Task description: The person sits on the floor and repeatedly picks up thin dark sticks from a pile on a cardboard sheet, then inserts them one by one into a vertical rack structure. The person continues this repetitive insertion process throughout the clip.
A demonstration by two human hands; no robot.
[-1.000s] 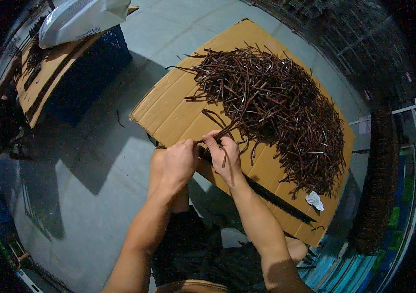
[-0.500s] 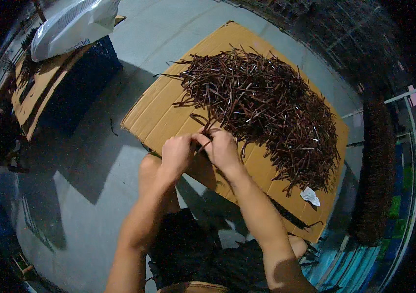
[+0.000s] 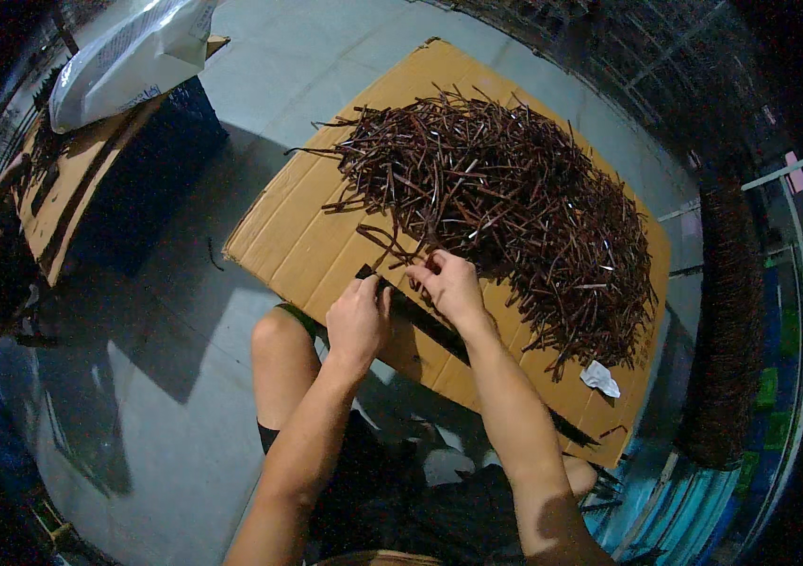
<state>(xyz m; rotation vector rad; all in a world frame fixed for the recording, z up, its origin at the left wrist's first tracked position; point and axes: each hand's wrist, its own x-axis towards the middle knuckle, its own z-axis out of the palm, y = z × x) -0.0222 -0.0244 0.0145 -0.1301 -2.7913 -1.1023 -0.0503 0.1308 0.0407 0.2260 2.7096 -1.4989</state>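
A large heap of thin dark-brown strips (image 3: 486,179) covers much of a cardboard sheet (image 3: 307,212) in front of me. My left hand (image 3: 360,316) is closed on one end of a long black strip (image 3: 434,325), which slants across the near side of the cardboard and passes behind my right forearm. Beside the heap's near edge, my right hand (image 3: 450,286) pinches at a thin brown strip, its thumb and forefinger close together. A few loose brown strips (image 3: 387,241) lie just beyond these fingertips.
A crumpled white scrap (image 3: 599,378) rests at the cardboard's right side. To the far left, a white plastic bag (image 3: 132,66) sits on a cardboard-topped dark blue box (image 3: 161,174). A tall dark bristly roll (image 3: 722,330) stands at the right, beside a pale metal frame (image 3: 802,245).
My hands were together over the cardboard's near edge and are now apart. The left has moved slightly down, the right slightly right. More of the black strip shows between them.
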